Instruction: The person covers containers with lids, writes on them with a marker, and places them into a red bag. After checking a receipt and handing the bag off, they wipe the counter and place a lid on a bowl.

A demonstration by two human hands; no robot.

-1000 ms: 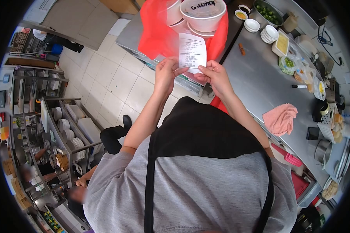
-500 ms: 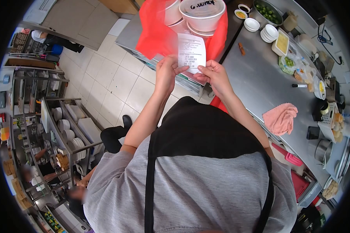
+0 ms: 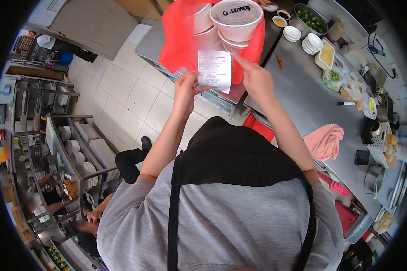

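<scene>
A printed paper receipt is pinched at its lower left edge by my left hand. My right hand is apart from the paper, just to its right; its index finger is stretched toward the tubs and the other fingers are mostly curled and hidden. Beyond the receipt, a red plastic bag lies open around several white tubs. The front tub has a clear lid with black handwriting on it.
On the steel counter lie a pink cloth, a marker and small white bowls. A pot of green fruit stands at the back. Shelves with plates are at left, where other people are.
My right hand has let go of the receipt and moved up and right, index finger out. The receipt has shifted slightly left and down in my left hand.
</scene>
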